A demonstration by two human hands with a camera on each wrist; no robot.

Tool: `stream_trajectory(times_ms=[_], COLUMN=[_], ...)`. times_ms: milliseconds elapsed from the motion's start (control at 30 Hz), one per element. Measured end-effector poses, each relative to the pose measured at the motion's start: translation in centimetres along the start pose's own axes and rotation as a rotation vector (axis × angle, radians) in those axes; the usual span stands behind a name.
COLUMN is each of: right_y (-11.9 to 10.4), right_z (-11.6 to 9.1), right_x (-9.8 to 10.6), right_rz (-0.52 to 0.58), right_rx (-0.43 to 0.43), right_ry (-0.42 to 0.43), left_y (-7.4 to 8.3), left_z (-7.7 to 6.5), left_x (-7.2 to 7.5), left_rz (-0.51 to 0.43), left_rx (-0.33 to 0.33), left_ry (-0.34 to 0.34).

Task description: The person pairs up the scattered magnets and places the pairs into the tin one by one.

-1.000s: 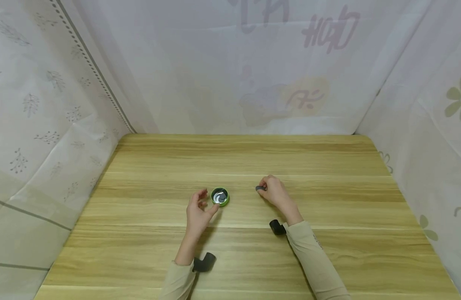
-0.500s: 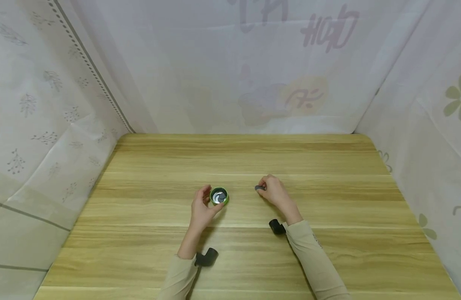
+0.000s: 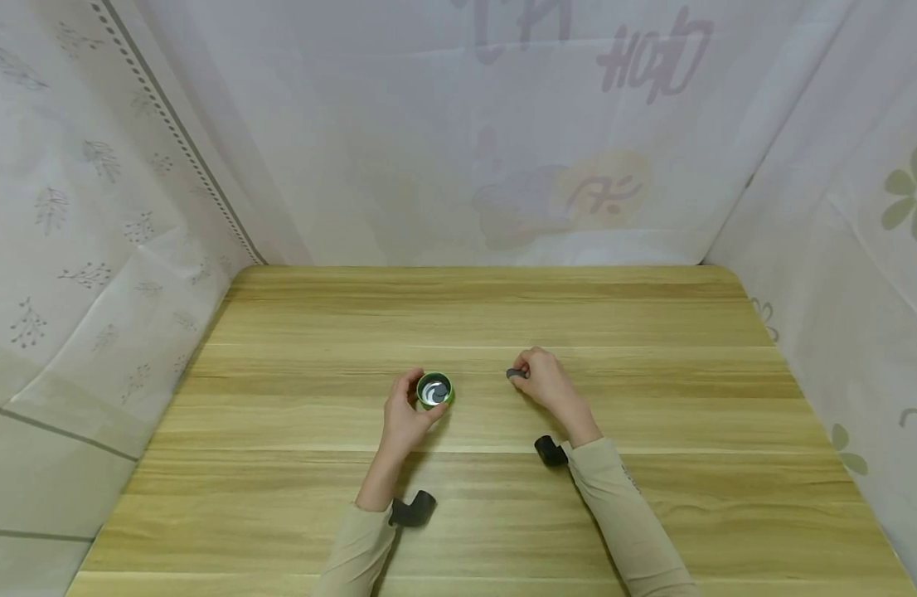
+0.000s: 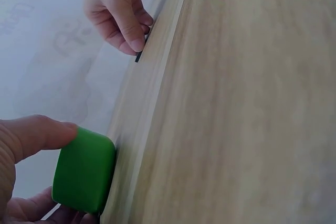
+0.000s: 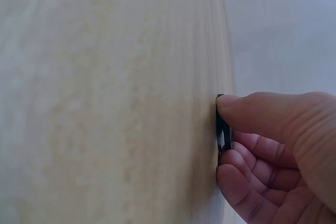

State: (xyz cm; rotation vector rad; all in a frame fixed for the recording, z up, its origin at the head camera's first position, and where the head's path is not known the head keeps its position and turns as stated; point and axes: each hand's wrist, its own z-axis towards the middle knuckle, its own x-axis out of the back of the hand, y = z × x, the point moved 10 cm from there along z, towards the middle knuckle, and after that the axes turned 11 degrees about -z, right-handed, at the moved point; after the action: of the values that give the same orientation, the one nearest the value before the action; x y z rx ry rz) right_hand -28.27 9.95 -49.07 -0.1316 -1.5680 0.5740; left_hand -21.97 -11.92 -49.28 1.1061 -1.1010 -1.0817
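On the table stands a small round green container [image 3: 450, 400] with a shiny inside, its open top facing up. A dark grey piece [image 3: 440, 390] lies in it. My left hand [image 3: 404, 423] holds the container at its near left side, thumb on one side and fingers round the other; the left wrist view shows the thumb on the smooth green wall [image 4: 86, 171]. To the right, my right hand [image 3: 545, 382] pinches a small flat dark grey disc [image 3: 515, 374] between thumb and fingers, at the tabletop. In the right wrist view the disc [image 5: 221, 124] appears edge-on, partly hidden by the fingers.
The wood-grain table [image 3: 473, 307] has printed cloth hanging behind it [image 3: 399, 166] and at both sides. Black wrist-worn devices [image 3: 414, 509] stick out inward from both sleeves, low over the tabletop.
My left hand has moved slightly right and forward, its fingers closing round the green container. The right hand stays in place with the disc.
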Motion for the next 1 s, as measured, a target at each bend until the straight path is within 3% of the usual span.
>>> stream_trajectory(times_ms=[1000], right_y=[-0.35], right_z=[-0.07], right_x=[0.13], right_rz=[-0.035], right_rx=[0.027], right_ry=[0.008], left_y=[-0.03], left_z=[0.09], left_x=[0.03], left_rz=[0.046], left_rx=[-0.016], left_ry=[0.007])
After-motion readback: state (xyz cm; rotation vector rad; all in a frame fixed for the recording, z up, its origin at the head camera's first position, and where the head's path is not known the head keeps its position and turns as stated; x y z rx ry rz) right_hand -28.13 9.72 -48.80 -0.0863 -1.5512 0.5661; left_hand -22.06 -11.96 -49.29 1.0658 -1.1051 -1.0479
